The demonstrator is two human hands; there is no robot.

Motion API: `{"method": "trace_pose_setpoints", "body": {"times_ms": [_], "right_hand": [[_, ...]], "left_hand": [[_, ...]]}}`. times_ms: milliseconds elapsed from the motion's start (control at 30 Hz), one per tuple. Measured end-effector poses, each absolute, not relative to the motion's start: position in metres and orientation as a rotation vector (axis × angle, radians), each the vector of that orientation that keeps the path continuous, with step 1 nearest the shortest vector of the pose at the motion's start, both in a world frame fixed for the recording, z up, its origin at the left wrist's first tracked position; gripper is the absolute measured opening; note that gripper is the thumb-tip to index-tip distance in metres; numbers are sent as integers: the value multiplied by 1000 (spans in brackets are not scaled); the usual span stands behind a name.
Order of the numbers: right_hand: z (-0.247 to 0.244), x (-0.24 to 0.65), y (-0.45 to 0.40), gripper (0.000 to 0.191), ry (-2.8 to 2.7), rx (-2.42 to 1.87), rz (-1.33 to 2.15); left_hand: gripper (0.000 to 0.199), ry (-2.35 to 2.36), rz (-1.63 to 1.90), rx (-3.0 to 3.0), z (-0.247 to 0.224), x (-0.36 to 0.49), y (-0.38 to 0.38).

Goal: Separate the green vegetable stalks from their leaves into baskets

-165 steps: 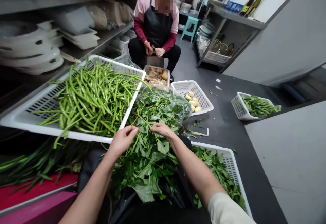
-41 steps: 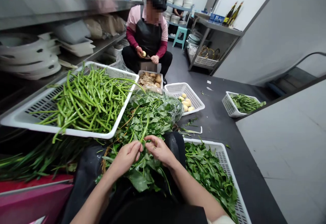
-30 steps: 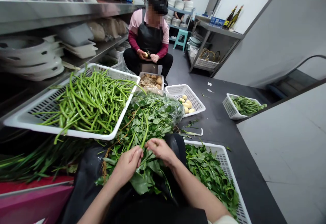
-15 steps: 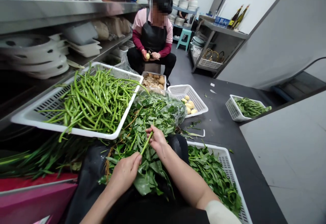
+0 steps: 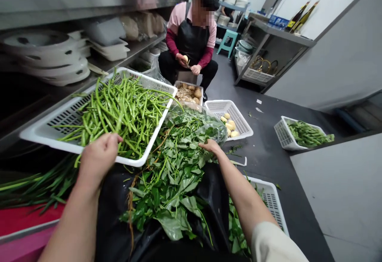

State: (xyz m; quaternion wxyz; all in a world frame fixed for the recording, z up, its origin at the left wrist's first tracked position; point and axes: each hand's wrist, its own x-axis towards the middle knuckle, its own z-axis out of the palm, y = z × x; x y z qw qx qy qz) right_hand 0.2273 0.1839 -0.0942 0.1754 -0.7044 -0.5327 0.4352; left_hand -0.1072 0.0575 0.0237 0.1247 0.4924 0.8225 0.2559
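My left hand is closed over the near edge of a white basket heaped with green stems; what it holds, if anything, is hidden. At the right edge of a leafy green pile, my right hand has its fingers pressed together among the leaves, and I cannot make out what is between them. The pile lies over my dark-covered lap and runs forward into a clear plastic bag.
Opposite, a person holds a peeled potato above a basket of peels. Peeled potatoes lie in a white basket. Another basket of leaves is under my right arm. A metal shelf runs along the left.
My hands have moved apart, the left up to the stem basket and the right to the pile's right side. The green stem held between them no longer shows. The view has shifted slightly.
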Motion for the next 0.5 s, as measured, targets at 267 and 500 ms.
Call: {"method": "trace_pose_setpoints", "body": {"times_ms": [267,500], "right_hand": [[-108,144,177,25,-2039,-2157,1111],[-134,106,153,25,-1965,-2129,1230]], "left_hand": [[54,2265,1070,1358,8,-92,84],[38,1912,966,1335,-18,-55,54]]}}
